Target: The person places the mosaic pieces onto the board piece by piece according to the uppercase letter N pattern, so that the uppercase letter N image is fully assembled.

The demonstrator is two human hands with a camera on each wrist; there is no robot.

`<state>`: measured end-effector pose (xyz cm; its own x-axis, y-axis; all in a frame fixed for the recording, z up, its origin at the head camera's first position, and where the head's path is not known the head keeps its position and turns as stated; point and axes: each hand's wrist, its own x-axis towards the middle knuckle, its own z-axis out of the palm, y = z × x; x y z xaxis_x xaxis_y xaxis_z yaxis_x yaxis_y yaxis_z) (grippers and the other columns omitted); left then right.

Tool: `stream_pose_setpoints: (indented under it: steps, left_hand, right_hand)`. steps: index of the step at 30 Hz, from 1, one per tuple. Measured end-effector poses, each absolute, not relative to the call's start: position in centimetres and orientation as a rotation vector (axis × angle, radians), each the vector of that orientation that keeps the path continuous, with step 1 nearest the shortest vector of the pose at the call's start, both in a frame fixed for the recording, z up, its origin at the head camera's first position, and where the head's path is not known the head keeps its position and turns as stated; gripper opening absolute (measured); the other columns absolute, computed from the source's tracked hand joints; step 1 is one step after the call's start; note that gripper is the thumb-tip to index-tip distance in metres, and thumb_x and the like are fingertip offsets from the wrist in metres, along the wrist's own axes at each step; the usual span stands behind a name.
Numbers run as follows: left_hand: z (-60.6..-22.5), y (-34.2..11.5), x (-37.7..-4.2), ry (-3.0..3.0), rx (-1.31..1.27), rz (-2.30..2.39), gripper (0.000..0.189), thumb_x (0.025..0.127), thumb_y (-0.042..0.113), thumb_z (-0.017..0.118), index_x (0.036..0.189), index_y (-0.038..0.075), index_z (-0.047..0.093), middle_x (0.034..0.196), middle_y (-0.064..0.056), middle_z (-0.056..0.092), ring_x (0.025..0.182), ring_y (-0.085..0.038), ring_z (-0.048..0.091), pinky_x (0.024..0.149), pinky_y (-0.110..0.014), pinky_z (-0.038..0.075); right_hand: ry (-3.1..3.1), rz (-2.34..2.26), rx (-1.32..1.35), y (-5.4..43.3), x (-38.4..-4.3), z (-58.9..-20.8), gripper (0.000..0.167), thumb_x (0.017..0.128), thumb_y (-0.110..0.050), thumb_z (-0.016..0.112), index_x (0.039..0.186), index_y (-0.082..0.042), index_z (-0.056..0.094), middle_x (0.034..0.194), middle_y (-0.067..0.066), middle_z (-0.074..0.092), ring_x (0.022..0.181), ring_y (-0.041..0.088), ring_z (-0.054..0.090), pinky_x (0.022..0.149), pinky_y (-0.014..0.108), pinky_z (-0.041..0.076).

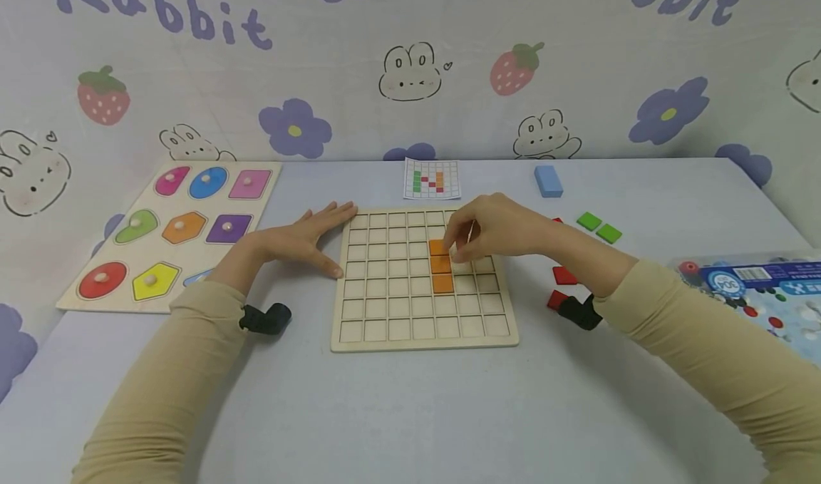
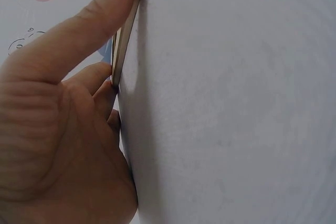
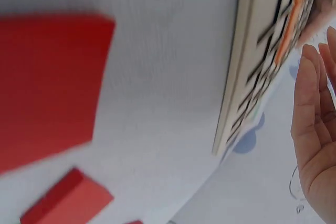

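A square wooden grid board [image 1: 398, 345] lies in the middle of the table. Three orange square tiles [image 1: 442, 283] show in one column right of its centre. My right hand [image 1: 497, 227] is over that column, with fingertips at the topmost orange tile and no tile visible between them. In the right wrist view, its fingers [image 3: 307, 82] look fairly straight. Spread along the board's left side, my left hand [image 1: 298, 242] touches the edge with the thumb low and the fingers near the upper corner. The left wrist view shows its thumb [image 2: 100, 19] against the board's edge [image 2: 125, 40].
Behind the board sits a card with a coloured grid pattern [image 1: 431, 179]. Red tiles [image 1: 564, 276] and green tiles [image 1: 589, 221] lie to the right, past them a blue block [image 1: 548, 182] and a clear package [image 1: 763, 291]. A shape puzzle board [image 1: 160, 242] is at left.
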<state>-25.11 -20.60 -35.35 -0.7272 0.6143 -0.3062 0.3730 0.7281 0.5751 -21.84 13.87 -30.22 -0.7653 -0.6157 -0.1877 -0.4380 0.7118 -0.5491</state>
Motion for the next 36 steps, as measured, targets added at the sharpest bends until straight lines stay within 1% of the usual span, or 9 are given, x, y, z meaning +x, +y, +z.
stream_pose_setpoints:
  steps: [7, 11, 15, 20, 24, 28, 31, 36]
  left_hand:
    - [-35.2, -20.6, -24.9, 2.44, 0.739, 0.678, 0.113, 0.078, 0.034, 0.08, 0.161, 0.015, 0.005, 0.17, -0.006, -0.005, 0.157, -0.03, -0.015, 0.126, -0.055, -0.015]
    - [-35.1, -20.6, -24.9, 2.44, 0.74, 0.678, 0.113, 0.078, 0.034, 0.08, 0.161, 0.015, 0.005, 0.17, -0.006, -0.005, 0.157, -0.029, -0.014, 0.126, -0.055, -0.015]
    - [-35.0, -20.6, -24.9, 2.439, 0.743, 0.678, 0.113, 0.078, 0.034, 0.08, 0.161, 0.014, 0.005, 0.17, -0.006, -0.005, 0.157, -0.029, -0.015, 0.126, -0.055, -0.015]
    - [-35.0, -20.5, -24.9, 2.44, 0.748, 0.673, 0.113, 0.079, 0.033, 0.08, 0.16, 0.014, 0.005, 0.17, -0.007, -0.005, 0.157, -0.03, -0.015, 0.126, -0.055, -0.015]
    - [-35.1, -20.5, -25.0, 2.441, 0.747, 0.673, 0.113, 0.078, 0.034, 0.08, 0.16, 0.013, 0.005, 0.17, -0.007, -0.005, 0.157, -0.03, -0.015, 0.126, -0.055, -0.015]
    - [-35.2, -20.5, -25.0, 2.441, 0.743, 0.674, 0.113, 0.078, 0.034, 0.08, 0.16, 0.013, 0.005, 0.17, -0.008, -0.005, 0.157, -0.03, -0.014, 0.126, -0.055, -0.015]
    - [-35.1, -20.5, -24.9, 2.44, 0.738, 0.675, 0.113, 0.078, 0.034, 0.08, 0.16, 0.014, 0.005, 0.17, -0.007, -0.005, 0.157, -0.03, -0.014, 0.126, -0.055, -0.015]
    - [-35.1, -20.4, -24.8, 2.44, 0.74, 0.683, 0.113, 0.078, 0.033, 0.08, 0.16, 0.013, 0.005, 0.17, -0.007, -0.004, 0.157, -0.031, -0.014, 0.126, -0.055, -0.014]
  right_hand:
    - [2.616, -0.729, -0.736, 15.3, -22.6, -29.1, 0.017, 0.084, -0.02, 0.077, 0.101, -0.015, 0.075, 0.088, 0.002, 0.069, 0.084, 0.017, 0.063, 0.072, 0.028, 0.051]
    - [2.627, -0.771, -0.667, 16.5, -23.0, -28.2, 0.018, 0.086, -0.018, 0.075, 0.103, -0.014, 0.074, 0.09, 0.004, 0.069, 0.083, 0.022, 0.067, 0.074, 0.03, 0.054]
    - [2.653, -0.788, -0.606, 18.0, -23.6, -27.4, 0.021, 0.087, -0.021, 0.074, 0.107, -0.014, 0.073, 0.092, 0.006, 0.068, 0.084, 0.024, 0.068, 0.074, 0.032, 0.054]
    - [2.666, -0.824, -0.532, 20.1, -24.8, -26.8, 0.029, 0.089, -0.026, 0.073, 0.115, -0.014, 0.069, 0.097, 0.006, 0.065, 0.089, 0.022, 0.064, 0.075, 0.027, 0.054]
    - [2.686, -0.842, -0.49, 21.8, -25.7, -26.6, 0.031, 0.089, -0.027, 0.072, 0.117, -0.014, 0.068, 0.097, 0.004, 0.065, 0.09, 0.025, 0.064, 0.074, 0.026, 0.055]
    - [2.707, -0.844, -0.471, 23.2, -26.4, -26.7, 0.032, 0.089, -0.027, 0.072, 0.118, -0.013, 0.067, 0.093, 0.003, 0.065, 0.083, 0.022, 0.063, 0.073, 0.025, 0.054]
    - [2.703, -0.86, -0.449, 24.1, -26.8, -26.9, 0.035, 0.089, -0.027, 0.072, 0.12, -0.011, 0.067, 0.092, 0.002, 0.065, 0.079, 0.017, 0.063, 0.072, 0.024, 0.054]
    - [2.667, -0.892, -0.393, 25.3, -27.5, -27.5, 0.038, 0.089, -0.023, 0.073, 0.123, -0.008, 0.066, 0.097, 0.0, 0.067, 0.083, 0.014, 0.067, 0.075, 0.021, 0.057]
